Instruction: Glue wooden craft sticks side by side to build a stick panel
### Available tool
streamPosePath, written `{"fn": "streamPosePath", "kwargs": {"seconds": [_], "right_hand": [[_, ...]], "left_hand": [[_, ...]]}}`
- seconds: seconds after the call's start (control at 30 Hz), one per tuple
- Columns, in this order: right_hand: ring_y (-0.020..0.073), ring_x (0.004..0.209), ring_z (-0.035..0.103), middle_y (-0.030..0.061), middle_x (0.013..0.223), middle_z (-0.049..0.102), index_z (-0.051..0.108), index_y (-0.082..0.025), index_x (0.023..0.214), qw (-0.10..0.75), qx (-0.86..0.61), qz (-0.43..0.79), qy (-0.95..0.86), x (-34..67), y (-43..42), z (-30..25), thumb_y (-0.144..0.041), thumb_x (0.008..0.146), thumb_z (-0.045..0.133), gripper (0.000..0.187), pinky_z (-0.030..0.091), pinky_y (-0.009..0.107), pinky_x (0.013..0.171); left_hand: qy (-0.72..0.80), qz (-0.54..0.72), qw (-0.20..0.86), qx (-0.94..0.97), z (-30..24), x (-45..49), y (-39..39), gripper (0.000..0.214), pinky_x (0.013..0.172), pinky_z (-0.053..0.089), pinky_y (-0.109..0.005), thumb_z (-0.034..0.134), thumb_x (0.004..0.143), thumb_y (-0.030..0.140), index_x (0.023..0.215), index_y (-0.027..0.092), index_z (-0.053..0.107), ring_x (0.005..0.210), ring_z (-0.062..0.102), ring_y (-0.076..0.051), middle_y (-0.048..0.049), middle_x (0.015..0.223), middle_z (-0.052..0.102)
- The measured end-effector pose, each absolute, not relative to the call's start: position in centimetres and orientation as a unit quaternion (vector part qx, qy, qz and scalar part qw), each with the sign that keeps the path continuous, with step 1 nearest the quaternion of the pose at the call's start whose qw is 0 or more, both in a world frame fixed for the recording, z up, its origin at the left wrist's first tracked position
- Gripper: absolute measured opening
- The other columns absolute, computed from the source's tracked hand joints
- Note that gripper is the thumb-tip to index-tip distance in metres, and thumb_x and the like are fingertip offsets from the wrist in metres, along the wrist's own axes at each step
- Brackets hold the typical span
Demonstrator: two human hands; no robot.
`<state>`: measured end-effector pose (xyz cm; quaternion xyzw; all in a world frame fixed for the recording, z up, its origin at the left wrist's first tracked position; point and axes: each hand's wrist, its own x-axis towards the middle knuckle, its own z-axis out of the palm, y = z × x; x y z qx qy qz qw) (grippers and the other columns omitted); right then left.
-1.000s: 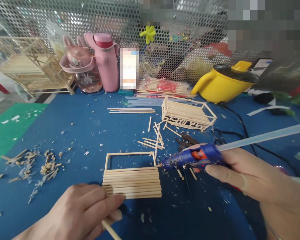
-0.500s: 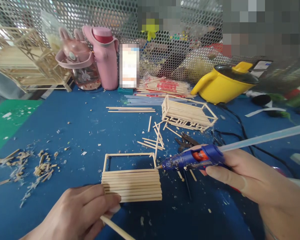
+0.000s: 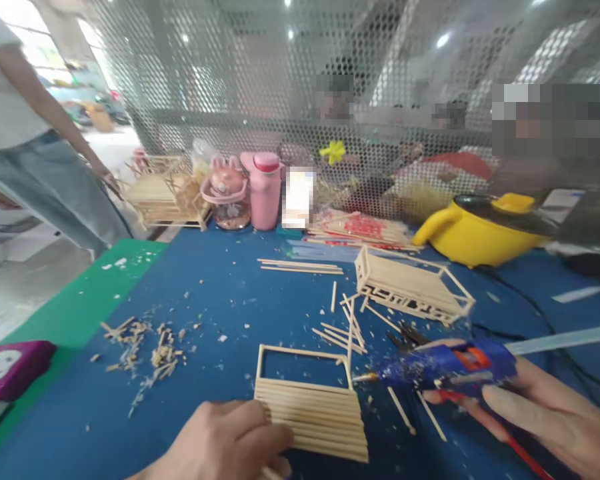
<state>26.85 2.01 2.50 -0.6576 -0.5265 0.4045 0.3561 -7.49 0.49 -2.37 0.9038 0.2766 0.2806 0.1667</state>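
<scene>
My right hand [image 3: 545, 420] grips a blue hot glue gun [image 3: 445, 368] with a clear glue stick out of its back; the nozzle points left at the right corner of a flat panel of wooden sticks [image 3: 310, 413]. That panel lies on the blue mat [image 3: 220, 300] and has an open stick frame along its far edge. My left hand [image 3: 220, 447] is closed at the panel's near left corner, pinching a thin wooden stick whose end barely shows at the bottom edge.
Loose sticks [image 3: 345, 327], a small stick-built frame [image 3: 410, 288] and a yellow pot [image 3: 485, 230] lie beyond. Pink bottles [image 3: 265, 190] and a larger stick model [image 3: 165, 193] stand by the mesh screen. Wood scraps [image 3: 145, 347] lie left. A person [image 3: 30, 153] stands at far left; a purple box [image 3: 10, 367] lies there.
The camera has tilted up and turned left, so everything sits lower and to the right. A standing person and a purple box have come into view. Both hands keep their hold.
</scene>
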Motion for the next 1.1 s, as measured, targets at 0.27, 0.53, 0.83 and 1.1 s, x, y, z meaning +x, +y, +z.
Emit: {"fn": "streamPosePath", "kwargs": {"seconds": [0.27,0.53,0.83,1.1], "right_hand": [[0.0222,0.041,0.05,0.0099,0.065,0.07,0.073,-0.027,0.084,0.304,-0.581,0.453,-0.604,24.8,3.8,2.6,-0.064,0.069,0.061,0.042,0.05,0.041,0.05],[0.0173,0.05,0.052,0.0021,0.053,0.056,0.062,-0.021,0.06,0.221,-0.555,0.368,-0.713,17.8,4.2,5.0,-0.06,0.077,0.058,0.042,0.051,0.029,0.05],[0.0136,0.047,0.05,0.0011,0.058,0.059,0.069,-0.019,0.096,0.143,-0.513,0.375,-0.759,16.2,5.1,4.9,-0.054,0.085,0.051,0.041,0.046,0.023,0.042],[0.0142,0.047,0.053,0.006,0.073,0.071,0.067,-0.018,0.103,0.111,-0.506,0.365,-0.774,15.7,5.7,4.3,-0.053,0.087,0.049,0.043,0.047,0.027,0.044]], "left_hand": [[0.313,0.285,0.048,0.905,-3.1,-7.7,-0.3,0.01,0.051,0.056,-0.023,0.052,0.09,0.024,0.089,0.022,0.062,0.065,0.068,-0.015,-0.0034,0.104,0.07],[0.353,0.173,0.037,0.919,-2.5,-7.6,-1.6,0.023,0.049,0.059,-0.031,0.054,0.084,0.016,0.106,0.017,0.06,0.061,0.069,-0.018,-0.0049,0.126,0.064],[0.352,0.16,0.078,0.919,-2.0,-8.0,-1.8,0.024,0.051,0.06,-0.034,0.042,0.09,0.012,0.107,0.015,0.058,0.063,0.07,-0.018,-0.0083,0.13,0.06],[0.356,0.163,0.082,0.917,-2.2,-8.0,-1.7,0.027,0.047,0.059,-0.035,0.039,0.091,0.011,0.11,0.015,0.058,0.059,0.068,-0.018,-0.0066,0.129,0.061]]}}
